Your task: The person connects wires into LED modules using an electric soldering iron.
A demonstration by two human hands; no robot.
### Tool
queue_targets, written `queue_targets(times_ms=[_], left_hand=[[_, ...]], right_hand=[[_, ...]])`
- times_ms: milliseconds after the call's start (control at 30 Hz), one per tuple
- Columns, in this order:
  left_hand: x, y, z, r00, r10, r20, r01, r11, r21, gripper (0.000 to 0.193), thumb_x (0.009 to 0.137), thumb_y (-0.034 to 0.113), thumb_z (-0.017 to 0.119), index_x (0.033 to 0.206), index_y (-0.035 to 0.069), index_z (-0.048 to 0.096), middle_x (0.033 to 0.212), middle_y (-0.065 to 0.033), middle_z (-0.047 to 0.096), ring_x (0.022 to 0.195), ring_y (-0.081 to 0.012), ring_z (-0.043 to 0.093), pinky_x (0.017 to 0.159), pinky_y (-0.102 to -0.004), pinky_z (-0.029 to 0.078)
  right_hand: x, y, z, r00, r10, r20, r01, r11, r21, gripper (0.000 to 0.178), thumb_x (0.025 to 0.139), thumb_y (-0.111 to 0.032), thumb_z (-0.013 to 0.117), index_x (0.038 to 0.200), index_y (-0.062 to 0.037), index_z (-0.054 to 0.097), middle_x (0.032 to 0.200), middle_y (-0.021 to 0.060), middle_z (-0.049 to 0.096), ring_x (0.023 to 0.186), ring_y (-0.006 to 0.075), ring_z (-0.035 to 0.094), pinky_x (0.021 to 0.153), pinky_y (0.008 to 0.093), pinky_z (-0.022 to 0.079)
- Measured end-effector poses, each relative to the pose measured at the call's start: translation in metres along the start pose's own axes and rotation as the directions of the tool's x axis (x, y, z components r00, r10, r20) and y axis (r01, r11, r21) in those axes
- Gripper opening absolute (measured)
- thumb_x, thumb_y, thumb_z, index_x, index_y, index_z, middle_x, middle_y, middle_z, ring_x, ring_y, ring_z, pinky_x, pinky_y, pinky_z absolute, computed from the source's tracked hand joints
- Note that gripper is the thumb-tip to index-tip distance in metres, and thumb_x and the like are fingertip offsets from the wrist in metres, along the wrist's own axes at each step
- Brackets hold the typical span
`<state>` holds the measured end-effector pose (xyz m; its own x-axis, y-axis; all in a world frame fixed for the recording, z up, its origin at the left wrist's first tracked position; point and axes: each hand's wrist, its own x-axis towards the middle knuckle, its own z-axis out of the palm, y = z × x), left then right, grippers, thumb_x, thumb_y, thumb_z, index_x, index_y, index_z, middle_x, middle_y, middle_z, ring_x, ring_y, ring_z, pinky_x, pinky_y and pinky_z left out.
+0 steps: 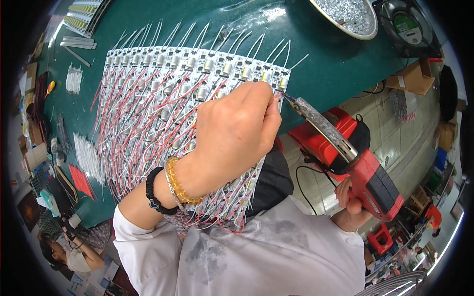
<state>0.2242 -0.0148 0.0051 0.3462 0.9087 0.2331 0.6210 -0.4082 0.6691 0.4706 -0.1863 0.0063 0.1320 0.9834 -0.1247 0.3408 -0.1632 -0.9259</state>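
A large panel of white circuit boards (170,58) spreads before me, with rows of small parts and many red wires (170,102) and white wires (254,47) sticking out. My left hand (237,118) is closed in a pinch over the panel's right edge; what its fingertips hold is too small and hidden to name. My right hand (351,204) grips a red and black soldering iron (377,185) by its handle. The iron's metal barrel slants up and left, and its tip (287,95) is at the board's right edge, close beside my left fingertips.
On the green table (316,74) lie bundles of white wires (89,155) and red wires (81,181) at left. A metal bowl of silvery scraps (350,17) and a black fan (407,29) stand far right. A red stool (323,135) is below the table edge. Another person (79,254) sits lower left.
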Motion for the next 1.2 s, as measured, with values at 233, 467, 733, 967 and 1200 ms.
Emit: queue_targets(times_ms=[233,467,733,967,1200], left_hand=[[-0.001,-0.001,-0.001,1.000,-0.011,-0.013,0.011,1.000,-0.007,0.012,0.075,0.005,0.065,0.068,0.003,0.056,0.056,-0.0071,0.053,0.047,-0.0195,0.052,0.044,-0.0300,0.039],[-0.004,-0.004,-0.001,0.999,0.018,-0.042,-0.019,1.000,-0.003,0.014,0.077,0.009,0.060,0.068,0.002,0.053,0.060,-0.0109,0.056,0.052,-0.0277,0.057,0.047,-0.0359,0.043],[-0.035,0.006,-0.087,0.998,0.060,-0.021,-0.052,0.964,0.261,0.012,0.077,0.011,0.058,0.070,0.003,0.052,0.063,-0.0129,0.057,0.056,-0.0315,0.058,0.050,-0.0397,0.045],[-0.181,-0.149,-0.277,0.719,-0.310,-0.622,0.584,0.755,0.298,0.025,0.076,0.027,0.068,0.080,0.002,0.067,0.064,-0.0077,0.063,0.057,-0.0158,0.058,0.055,-0.0276,0.045],[-0.252,-0.192,-0.279,0.599,-0.441,-0.668,0.745,0.613,0.263,0.029,0.079,0.029,0.066,0.082,0.001,0.067,0.075,-0.0104,0.065,0.069,-0.0211,0.061,0.064,-0.0302,0.047]], right_hand=[[0.020,-0.014,0.027,0.975,-0.202,-0.087,0.220,0.912,0.345,0.071,0.084,-0.050,0.057,0.114,0.0125,0.044,0.046,-0.0006,0.043,0.035,0.0083,0.039,0.036,0.0233,0.032],[0.025,-0.025,0.044,0.965,-0.229,-0.130,0.263,0.863,0.431,0.069,0.086,-0.051,0.052,0.118,0.0095,0.040,0.046,0.0007,0.041,0.035,0.0099,0.037,0.039,0.0238,0.034],[0.047,-0.020,0.071,0.941,-0.337,-0.027,0.284,0.744,0.605,0.064,0.090,-0.048,0.047,0.122,0.0063,0.038,0.051,0.0001,0.039,0.039,0.0099,0.036,0.041,0.0258,0.037],[0.038,-0.008,0.086,0.919,-0.335,-0.207,0.394,0.784,0.480,0.050,0.089,-0.019,0.056,0.125,0.0067,0.032,0.053,0.0023,0.039,0.045,0.0113,0.036,0.049,0.0280,0.038],[0.027,0.014,0.133,0.819,-0.544,-0.181,0.573,0.759,0.309,0.043,0.088,-0.005,0.048,0.126,0.0062,0.030,0.091,0.0205,0.059,0.063,0.0156,0.052,0.057,0.0278,0.041]])
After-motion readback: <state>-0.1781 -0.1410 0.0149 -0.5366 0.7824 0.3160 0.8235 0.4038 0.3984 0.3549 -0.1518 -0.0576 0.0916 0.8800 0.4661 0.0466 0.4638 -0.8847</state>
